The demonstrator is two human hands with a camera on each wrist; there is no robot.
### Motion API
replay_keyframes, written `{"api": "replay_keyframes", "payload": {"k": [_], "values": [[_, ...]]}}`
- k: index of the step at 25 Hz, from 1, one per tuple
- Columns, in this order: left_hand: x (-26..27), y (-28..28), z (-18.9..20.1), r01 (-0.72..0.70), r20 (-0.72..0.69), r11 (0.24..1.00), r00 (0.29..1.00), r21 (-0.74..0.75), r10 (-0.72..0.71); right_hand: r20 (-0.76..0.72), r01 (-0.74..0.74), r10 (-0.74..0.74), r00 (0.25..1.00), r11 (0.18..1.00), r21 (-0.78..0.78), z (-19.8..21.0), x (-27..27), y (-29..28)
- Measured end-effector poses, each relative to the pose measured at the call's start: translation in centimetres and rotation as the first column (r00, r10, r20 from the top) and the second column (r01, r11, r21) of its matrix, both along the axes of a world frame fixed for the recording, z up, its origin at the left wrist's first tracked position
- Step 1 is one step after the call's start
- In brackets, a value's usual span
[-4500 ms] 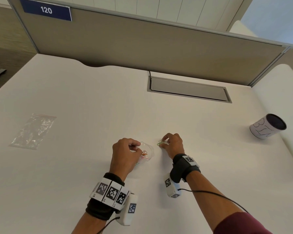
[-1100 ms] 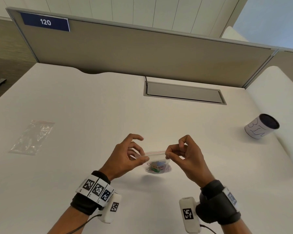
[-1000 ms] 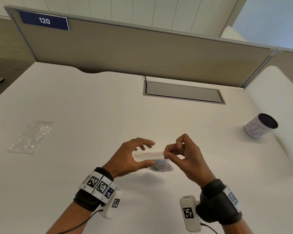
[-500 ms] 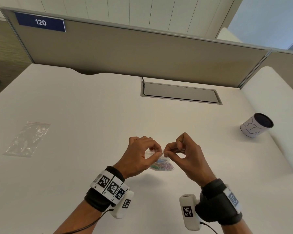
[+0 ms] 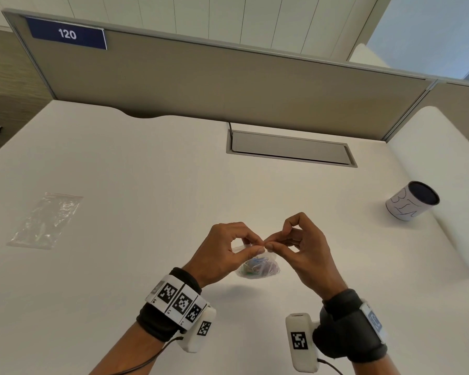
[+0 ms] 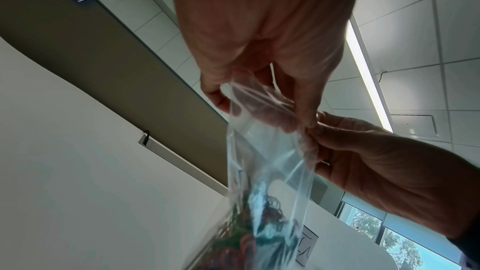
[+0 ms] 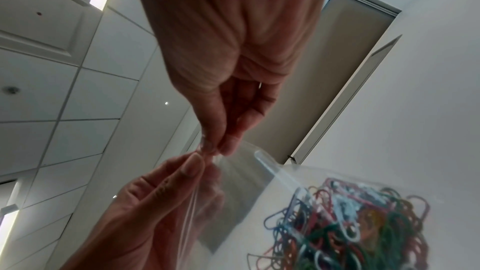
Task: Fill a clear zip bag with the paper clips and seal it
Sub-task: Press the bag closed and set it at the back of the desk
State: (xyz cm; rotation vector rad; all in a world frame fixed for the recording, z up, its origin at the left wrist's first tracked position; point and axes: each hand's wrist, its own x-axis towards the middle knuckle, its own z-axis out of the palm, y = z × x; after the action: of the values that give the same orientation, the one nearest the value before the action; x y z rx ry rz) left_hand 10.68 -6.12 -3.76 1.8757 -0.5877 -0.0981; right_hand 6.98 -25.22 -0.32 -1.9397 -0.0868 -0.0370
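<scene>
A small clear zip bag (image 5: pixel 257 267) hangs above the white desk (image 5: pixel 119 171), its bottom heavy with several coloured paper clips (image 7: pixel 345 227). My left hand (image 5: pixel 256 246) pinches the bag's zip strip between thumb and forefinger. My right hand (image 5: pixel 268 243) pinches the same top edge right beside it, so the fingertips of both hands nearly touch. In the left wrist view the bag (image 6: pixel 262 161) drops down from my left hand (image 6: pixel 298 114), the clips (image 6: pixel 249 241) blurred at the bottom. The right wrist view shows my right hand (image 7: pixel 218 149) nipping the bag's corner (image 7: pixel 233 171).
A second clear bag (image 5: pixel 46 220) lies flat at the desk's left. A white cup (image 5: pixel 410 200) with a dark inside stands at the right edge. A grey cable flap (image 5: pixel 290 148) sits at the back, before the beige partition (image 5: pixel 228 85).
Since a second ago my left hand has slid along the top edge toward the right hand, and its spread fingers have closed into a pinch. The bag's mouth has narrowed.
</scene>
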Motion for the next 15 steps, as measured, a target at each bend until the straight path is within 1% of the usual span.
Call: {"api": "replay_keyframes", "payload": {"k": [5, 8, 10, 15], "values": [[-0.5, -0.4, -0.1, -0.053, -0.004, 0.997, 0.999, -0.047, 0.053, 0.020, 0.059, -0.060, 0.998, 0.998, 0.005, -0.5, 0.0, 0.2], [0.0, -0.3, -0.1, -0.104, -0.072, 0.994, 0.992, -0.033, 0.101, 0.033, 0.090, -0.091, 0.995, 0.996, 0.030, -0.7, 0.0, 0.0], [0.1, -0.4, -0.1, -0.095, -0.105, 0.995, 0.990, -0.008, 0.093, 0.033, 0.097, -0.098, 0.995, 0.994, 0.040, -0.8, 0.0, -0.2], [0.3, -0.5, -0.1, -0.076, -0.046, 0.997, 0.996, 0.016, 0.077, 0.043, 0.107, -0.109, 0.993, 0.993, 0.057, -1.4, -0.1, -0.2]]}}
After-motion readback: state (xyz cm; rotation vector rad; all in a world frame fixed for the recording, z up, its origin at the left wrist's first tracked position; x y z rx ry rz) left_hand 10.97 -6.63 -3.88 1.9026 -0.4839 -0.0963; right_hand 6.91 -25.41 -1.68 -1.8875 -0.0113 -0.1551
